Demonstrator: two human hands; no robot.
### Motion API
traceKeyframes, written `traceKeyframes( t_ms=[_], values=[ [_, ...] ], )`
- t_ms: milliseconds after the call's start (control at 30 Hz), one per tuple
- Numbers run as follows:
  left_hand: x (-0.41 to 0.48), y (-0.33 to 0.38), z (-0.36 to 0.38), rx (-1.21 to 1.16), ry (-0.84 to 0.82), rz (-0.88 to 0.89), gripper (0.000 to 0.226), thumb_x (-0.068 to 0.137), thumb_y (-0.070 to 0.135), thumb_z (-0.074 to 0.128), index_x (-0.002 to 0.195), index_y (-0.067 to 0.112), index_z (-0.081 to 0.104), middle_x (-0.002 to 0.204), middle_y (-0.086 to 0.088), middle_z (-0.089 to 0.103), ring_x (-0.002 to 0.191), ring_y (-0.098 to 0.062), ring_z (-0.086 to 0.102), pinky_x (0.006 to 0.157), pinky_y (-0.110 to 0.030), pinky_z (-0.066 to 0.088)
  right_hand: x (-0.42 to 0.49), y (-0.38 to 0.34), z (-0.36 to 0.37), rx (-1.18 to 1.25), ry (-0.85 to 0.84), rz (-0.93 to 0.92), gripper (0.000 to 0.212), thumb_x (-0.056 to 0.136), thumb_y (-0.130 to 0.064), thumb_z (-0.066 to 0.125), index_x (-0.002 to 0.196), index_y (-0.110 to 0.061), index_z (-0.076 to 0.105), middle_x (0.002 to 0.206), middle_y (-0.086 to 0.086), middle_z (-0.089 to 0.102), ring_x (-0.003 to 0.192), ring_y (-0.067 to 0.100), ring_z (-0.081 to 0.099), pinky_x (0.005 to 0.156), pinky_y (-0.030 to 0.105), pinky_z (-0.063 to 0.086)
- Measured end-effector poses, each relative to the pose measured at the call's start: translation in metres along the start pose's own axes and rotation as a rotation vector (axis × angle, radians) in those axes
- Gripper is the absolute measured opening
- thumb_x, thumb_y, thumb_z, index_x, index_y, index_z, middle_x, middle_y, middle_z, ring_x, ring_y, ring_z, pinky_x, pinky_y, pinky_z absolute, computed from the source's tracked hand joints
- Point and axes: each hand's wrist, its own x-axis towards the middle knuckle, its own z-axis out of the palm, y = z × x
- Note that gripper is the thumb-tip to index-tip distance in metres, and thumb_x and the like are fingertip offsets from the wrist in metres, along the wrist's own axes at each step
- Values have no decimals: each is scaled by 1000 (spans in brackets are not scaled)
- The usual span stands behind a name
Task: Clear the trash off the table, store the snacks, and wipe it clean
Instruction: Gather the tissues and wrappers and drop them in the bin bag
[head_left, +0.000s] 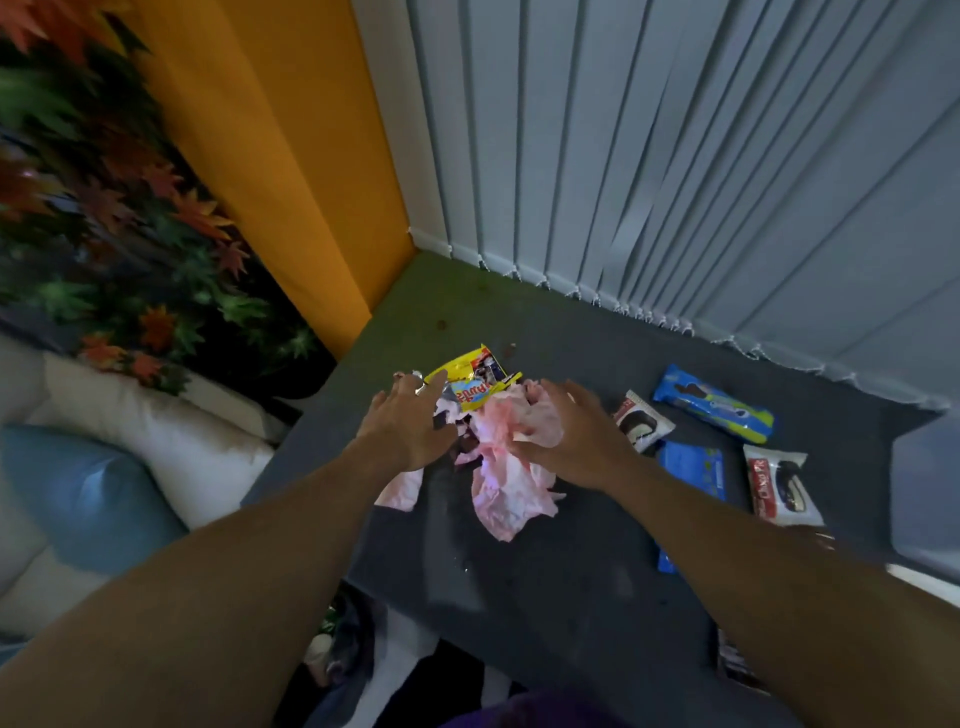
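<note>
Forearms extend, left hand & right hand spread on pink tissues nr left edge of table; trash uncleared, Choco Pie packs unstored, wipe-down TBD.

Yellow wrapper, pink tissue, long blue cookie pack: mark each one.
Yellow wrapper (470, 384): head view, its printed middle.
Pink tissue (511, 504): head view, lower crumpled part.
Long blue cookie pack (711, 402): head view, middle of pack.
</note>
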Motion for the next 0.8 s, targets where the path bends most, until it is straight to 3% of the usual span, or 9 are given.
traceKeyframes(
  t_ms=[200,333,467,533,633,733,800],
  values=[
    [47,2,-1,-22,-59,53,80,95,52,52,159,20,16,152,-17,31,139,-39,35,115,-48,31,20,1,19,41,-14,106,111,58,-82,68,149,-46,15,163,10,12,152,24,7,112,58,33],
    [82,6,1,-102,-57,33,75,100,54,45,159,19,15,161,-17,20,143,-42,30,116,-49,28,33,-1,34,23,40,113,114,53,-88,65,147,-42,19,157,-1,24,147,25,21,106,59,39],
    [111,9,5,-167,-146,12,87,97,50,53,160,20,1,167,-9,4,150,-36,19,118,-48,23,44,-2,50,-20,74,133,106,65,-73,70,151,-36,21,152,0,34,139,25,35,101,50,47],
    [124,8,10,-153,-186,14,90,95,49,56,160,20,1,164,-12,18,146,-35,29,115,-48,31,48,0,55,-63,83,144,97,72,-63,71,151,-33,25,142,5,43,131,28,41,99,46,48],
    [132,10,14,-75,-167,-5,82,94,47,59,156,15,17,152,-14,40,137,-36,39,108,-45,33,51,0,57,-17,77,163,80,82,-42,71,150,-31,31,130,9,49,118,28,49,94,41,50],
    [136,10,16,-40,-155,-24,49,94,43,56,134,16,48,136,-12,55,126,-35,49,101,-44,32,54,0,54,15,94,160,65,81,-23,68,142,-25,48,122,10,57,109,29,58,90,38,53],
    [135,7,16,-66,-143,-29,39,94,39,54,127,19,55,132,-10,57,123,-32,52,101,-46,29,54,-2,47,1,104,161,56,84,-21,68,139,-21,54,123,10,58,109,28,60,87,31,51]
  ],
)
